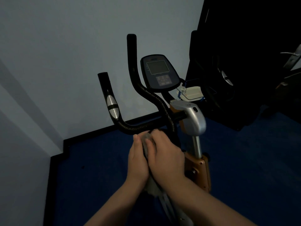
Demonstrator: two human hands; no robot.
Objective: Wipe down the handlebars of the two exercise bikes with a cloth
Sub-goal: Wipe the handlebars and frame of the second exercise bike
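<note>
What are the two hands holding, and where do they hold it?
Both the left hand and the right hand hold a grey cloth between them, gripping its upper part; its lower end hangs below.

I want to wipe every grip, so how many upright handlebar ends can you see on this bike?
2. The taller handlebar end rises beside the console; the shorter handlebar end stands left of it. Others may be hidden.
</note>
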